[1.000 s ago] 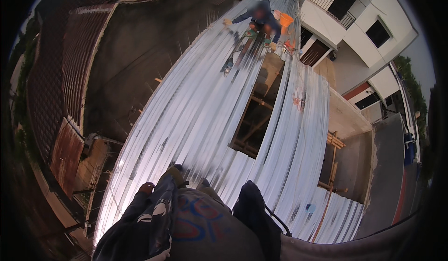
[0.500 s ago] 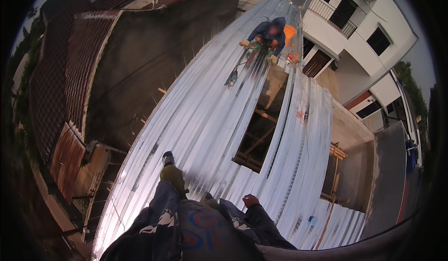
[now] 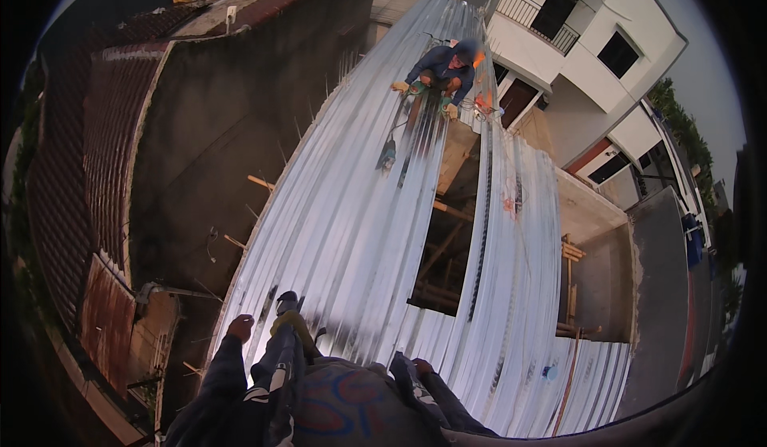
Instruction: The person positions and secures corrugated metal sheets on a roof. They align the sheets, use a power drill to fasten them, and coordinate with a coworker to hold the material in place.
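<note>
My left hand is out to the side beside my left knee, above the metal roofing sheets. Its fingers look curled in, with nothing visible in them. Close by my right knee is my right hand; it is dark and partly hidden, so its fingers cannot be made out. Neither hand visibly touches the roofing. A shoe of mine rests on the ribbed metal. My dark trousers and grey shirt fill the bottom of the view.
A long opening in the roofing shows beams below. Beyond it crouches a gloved co-worker in a dark blue hooded top. A corded power tool lies on the sheets. Rods stick up along the left edge; another opening is at right.
My left hand has come into view on the left. My right hand has drawn back toward my knee. The view has shifted, and the co-worker remains crouched by the opening.
</note>
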### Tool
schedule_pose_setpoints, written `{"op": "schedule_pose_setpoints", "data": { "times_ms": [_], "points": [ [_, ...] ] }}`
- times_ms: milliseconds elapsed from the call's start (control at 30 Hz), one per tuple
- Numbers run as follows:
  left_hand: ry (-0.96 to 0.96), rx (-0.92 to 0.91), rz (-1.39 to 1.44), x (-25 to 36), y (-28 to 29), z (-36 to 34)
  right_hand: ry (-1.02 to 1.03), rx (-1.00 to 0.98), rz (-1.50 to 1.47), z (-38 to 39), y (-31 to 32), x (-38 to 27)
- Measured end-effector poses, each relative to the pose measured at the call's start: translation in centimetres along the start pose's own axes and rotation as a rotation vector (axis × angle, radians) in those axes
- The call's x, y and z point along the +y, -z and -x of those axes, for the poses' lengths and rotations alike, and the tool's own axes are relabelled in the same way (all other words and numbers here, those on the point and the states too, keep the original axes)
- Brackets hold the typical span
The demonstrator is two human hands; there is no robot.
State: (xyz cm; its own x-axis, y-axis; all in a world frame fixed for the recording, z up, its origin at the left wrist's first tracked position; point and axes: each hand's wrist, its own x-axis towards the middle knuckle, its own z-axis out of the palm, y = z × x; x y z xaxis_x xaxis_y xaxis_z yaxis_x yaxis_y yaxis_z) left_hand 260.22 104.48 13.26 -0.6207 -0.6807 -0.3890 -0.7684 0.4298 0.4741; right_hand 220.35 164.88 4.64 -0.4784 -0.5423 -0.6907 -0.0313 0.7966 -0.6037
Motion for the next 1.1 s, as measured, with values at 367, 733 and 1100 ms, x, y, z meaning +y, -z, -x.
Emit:
{"op": "schedule_pose_setpoints", "data": {
  "times_ms": [367,733,1100],
  "points": [
    [-0.011,-0.076,0.039,-2.9,-2.4,-3.6,0.003,0.012,0.231,5.8,4.2,-26.0],
    [0.053,-0.397,0.135,0.2,-10.0,3.0,1.001,0.646,0.113,17.3,25.4,-67.8],
    [0.051,-0.509,0.076,-2.0,-3.4,-5.5,0.178,0.105,0.589,7.5,6.6,-45.1]
  ]
}}
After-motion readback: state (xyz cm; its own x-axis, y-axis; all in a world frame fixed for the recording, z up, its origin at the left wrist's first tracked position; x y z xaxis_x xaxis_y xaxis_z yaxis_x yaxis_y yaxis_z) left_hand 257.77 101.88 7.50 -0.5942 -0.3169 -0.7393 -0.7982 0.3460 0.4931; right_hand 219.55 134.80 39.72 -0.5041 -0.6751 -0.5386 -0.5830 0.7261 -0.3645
